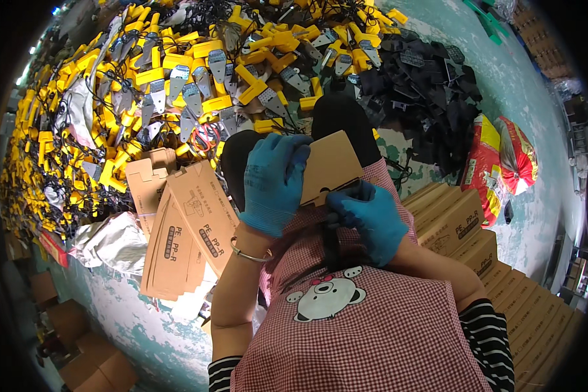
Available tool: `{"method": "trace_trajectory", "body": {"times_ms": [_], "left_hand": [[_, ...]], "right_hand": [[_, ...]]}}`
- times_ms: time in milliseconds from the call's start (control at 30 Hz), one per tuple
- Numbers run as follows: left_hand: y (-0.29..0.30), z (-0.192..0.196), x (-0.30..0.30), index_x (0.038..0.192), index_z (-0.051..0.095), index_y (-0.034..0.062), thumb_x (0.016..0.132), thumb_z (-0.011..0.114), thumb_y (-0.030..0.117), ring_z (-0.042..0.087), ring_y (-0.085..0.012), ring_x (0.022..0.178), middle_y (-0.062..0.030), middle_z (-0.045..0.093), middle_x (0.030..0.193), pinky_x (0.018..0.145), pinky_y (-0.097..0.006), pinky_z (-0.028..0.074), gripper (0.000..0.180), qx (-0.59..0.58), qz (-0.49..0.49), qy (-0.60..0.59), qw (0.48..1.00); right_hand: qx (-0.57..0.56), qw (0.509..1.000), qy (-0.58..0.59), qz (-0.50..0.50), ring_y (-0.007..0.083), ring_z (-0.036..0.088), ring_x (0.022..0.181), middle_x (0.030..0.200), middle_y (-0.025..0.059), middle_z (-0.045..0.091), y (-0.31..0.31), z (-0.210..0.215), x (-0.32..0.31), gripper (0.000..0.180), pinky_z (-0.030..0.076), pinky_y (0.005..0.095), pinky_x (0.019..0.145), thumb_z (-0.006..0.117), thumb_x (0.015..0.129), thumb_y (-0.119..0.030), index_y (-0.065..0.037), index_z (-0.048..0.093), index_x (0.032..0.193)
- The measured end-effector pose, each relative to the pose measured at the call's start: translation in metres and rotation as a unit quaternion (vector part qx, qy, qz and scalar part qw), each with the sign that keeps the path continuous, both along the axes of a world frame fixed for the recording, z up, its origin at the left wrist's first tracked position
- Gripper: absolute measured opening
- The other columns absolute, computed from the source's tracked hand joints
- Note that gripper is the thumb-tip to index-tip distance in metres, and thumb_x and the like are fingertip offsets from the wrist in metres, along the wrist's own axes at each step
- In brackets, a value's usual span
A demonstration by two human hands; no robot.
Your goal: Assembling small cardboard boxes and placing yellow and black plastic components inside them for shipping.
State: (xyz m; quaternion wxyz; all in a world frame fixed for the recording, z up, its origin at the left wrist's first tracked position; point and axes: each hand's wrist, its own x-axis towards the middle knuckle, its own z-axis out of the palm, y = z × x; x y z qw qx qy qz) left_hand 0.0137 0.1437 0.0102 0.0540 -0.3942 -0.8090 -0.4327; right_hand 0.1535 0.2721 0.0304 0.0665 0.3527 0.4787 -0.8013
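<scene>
Fingers (287, 153) of the left hand (276, 183), in a blue glove, curl over the near-left edge of one small brown cardboard box (330, 163); the right hand (371, 219), gloved alike, grips its near-right end. The box sits above the lap, its long axis running near-left to far-right. Far behind lies one huge heap of yellow-and-grey plastic tools (176, 85), too many to count. One stack of flat brown cardboard sleeves (183, 228) leans left. Two red-and-yellow bags (503, 160) lie right.

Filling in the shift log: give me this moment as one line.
left hand: grips carton | right hand: holds carton's lower edge | flat cartons at left | yellow parts ahead
</scene>
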Motion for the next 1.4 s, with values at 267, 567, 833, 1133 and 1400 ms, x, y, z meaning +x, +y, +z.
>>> {"method": "trace_trajectory", "body": {"times_ms": [267, 567, 833, 1133, 1400], "left_hand": [[-0.007, 0.004, 0.003, 0.113, 0.065, 0.0061, 0.091, 0.061, 0.017, 0.057, -0.0351, 0.099, -0.0145, 0.063, 0.103, 0.088, -0.044, 0.044, 0.025, -0.050, 0.017, 0.010, 0.999], [-0.010, 0.018, 0.018, 0.120, 0.067, 0.0140, 0.073, 0.078, 0.030, 0.053, -0.0361, 0.114, -0.0145, 0.058, 0.129, 0.102, -0.047, 0.038, 0.051, -0.111, -0.036, 0.143, 0.983], [-0.028, 0.099, 0.017, 0.119, 0.066, 0.0019, 0.078, 0.071, 0.036, 0.056, -0.0387, 0.117, -0.0216, 0.060, 0.125, 0.102, -0.047, 0.043, 0.053, 0.078, -0.018, 0.125, 0.989], [-0.038, 0.046, -0.039, 0.131, 0.052, -0.0116, 0.103, 0.032, 0.010, 0.053, -0.0326, 0.127, -0.0232, 0.056, 0.136, 0.112, -0.043, 0.037, 0.041, 0.192, 0.119, 0.102, 0.969], [-0.058, -0.036, -0.054, 0.134, 0.053, -0.0051, 0.102, 0.043, 0.012, 0.051, -0.0272, 0.129, -0.0155, 0.056, 0.137, 0.111, -0.040, 0.038, 0.038, 0.189, 0.101, -0.021, 0.977]], "right_hand": [[-0.154, 0.985, 0.060, -0.050, 0.0209, 0.068, 0.093, 0.111, 0.0161, 0.065, 0.006, 0.001, 0.002, 0.036, 0.056, 0.0314, 0.082, 0.065, 0.093, -0.008, 0.010, 0.052, 0.121], [0.291, 0.950, 0.083, 0.076, 0.0293, 0.062, 0.116, 0.131, 0.0195, 0.057, 0.041, -0.065, 0.030, 0.054, 0.054, 0.0335, 0.094, 0.068, 0.086, -0.005, -0.001, 0.048, 0.137], [0.435, 0.789, 0.431, 0.050, 0.0322, 0.051, 0.129, 0.142, 0.0187, 0.049, 0.057, -0.030, -0.036, 0.092, 0.041, 0.0417, 0.107, 0.088, 0.069, -0.020, -0.002, 0.040, 0.145], [0.072, 0.870, 0.312, -0.375, 0.0228, 0.067, 0.106, 0.124, 0.0096, 0.065, 0.222, -0.021, 0.100, 0.052, 0.057, 0.0374, 0.089, 0.044, 0.105, -0.047, -0.006, 0.051, 0.136], [0.583, 0.601, -0.530, -0.138, 0.0325, 0.053, 0.130, 0.138, 0.0214, 0.057, 0.261, -0.113, 0.297, 0.062, 0.043, 0.0388, 0.107, 0.066, 0.090, -0.041, -0.004, 0.054, 0.138]]}}
